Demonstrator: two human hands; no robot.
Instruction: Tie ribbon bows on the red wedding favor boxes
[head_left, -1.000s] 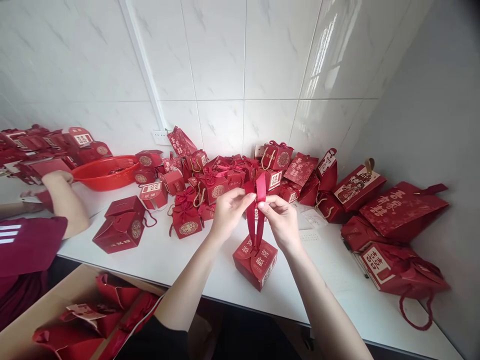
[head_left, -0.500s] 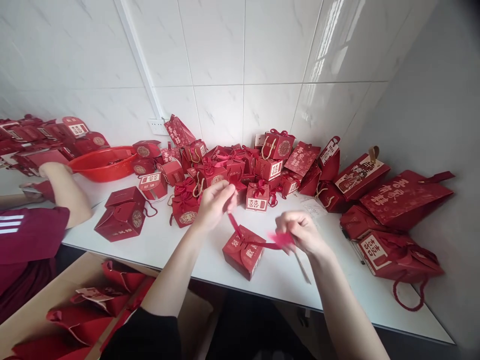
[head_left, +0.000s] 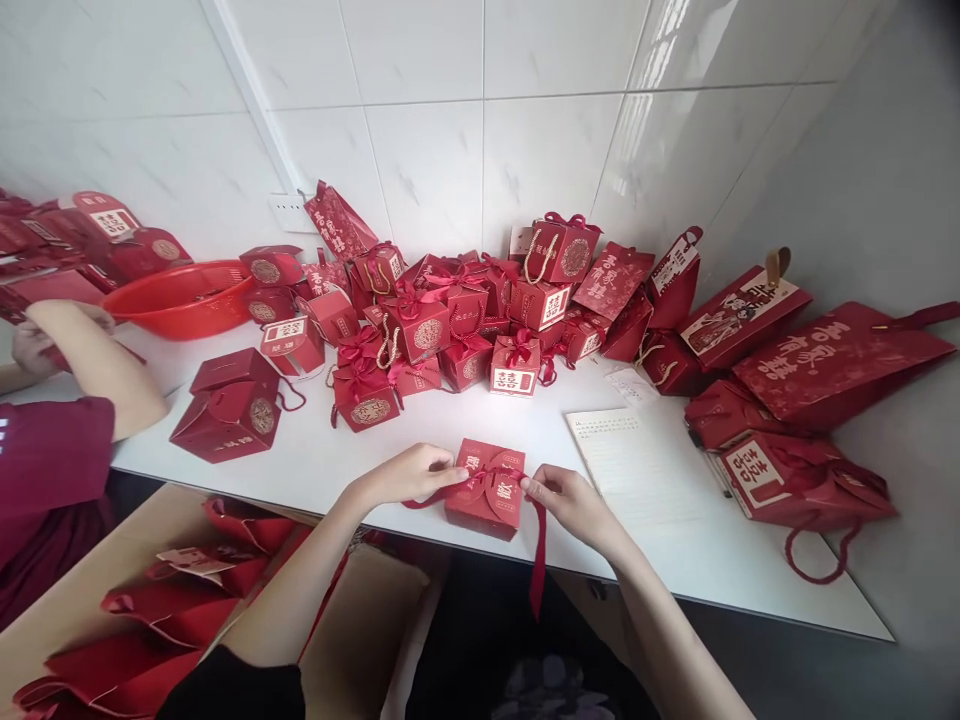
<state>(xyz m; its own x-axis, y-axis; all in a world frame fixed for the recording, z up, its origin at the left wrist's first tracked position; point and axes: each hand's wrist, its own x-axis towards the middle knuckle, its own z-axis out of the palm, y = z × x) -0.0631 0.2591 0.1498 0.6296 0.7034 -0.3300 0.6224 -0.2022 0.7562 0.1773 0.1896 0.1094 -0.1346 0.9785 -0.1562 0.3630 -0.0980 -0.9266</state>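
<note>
A long white table (head_left: pixel 750 570) is standing against a shiny tiled wall (head_left: pixel 427 60), and a plain grey wall (head_left: pixel 885 200) is closing off its right end. A small red box (head_left: pixel 480 515) is sitting flat on the table, just beside the front edge. The left hand (head_left: pixel 409 475) is pinching one side of the dark red ribbon (head_left: pixel 538 570) tied on the box top, with thumb and finger closed on it. The right hand (head_left: pixel 566 500) is pinching the other side the same way, and a tail is hanging down past the edge. A big pile of red boxes (head_left: pixel 427 330) is filling the back, by the wall. To the right, a notebook (head_left: pixel 645 480) is lying near the right hand, and red bags (head_left: pixel 802 370) are crowding the corner. To the left, a dark red box (head_left: pixel 232 410) is standing well apart from the left hand, and white table top is showing between them. Further left, an orange-red bowl (head_left: pixel 172 310) is resting near another person's arm (head_left: pixel 101 360). Below the front edge, a cardboard carton (head_left: pixel 64 600) is holding more red bags.
</note>
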